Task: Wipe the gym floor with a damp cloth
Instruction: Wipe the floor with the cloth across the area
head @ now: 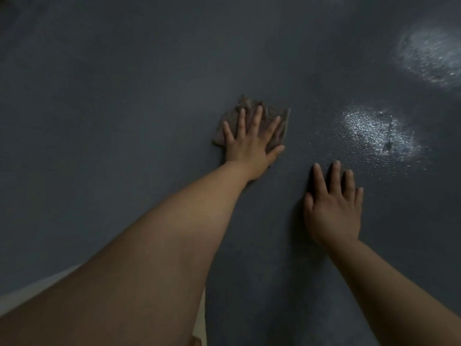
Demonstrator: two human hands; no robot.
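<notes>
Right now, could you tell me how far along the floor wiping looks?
Done: the floor right of the cloth glistens as if damp. In hand: the left hand presses the cloth flat; the right hand rests on the floor. Left: the matte area to the left looks unwiped.

Head view, steeply downward, close above the floor (124,108)

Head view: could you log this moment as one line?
left hand flat, pressing cloth | right hand flat on floor | glossy patches ahead right
</notes>
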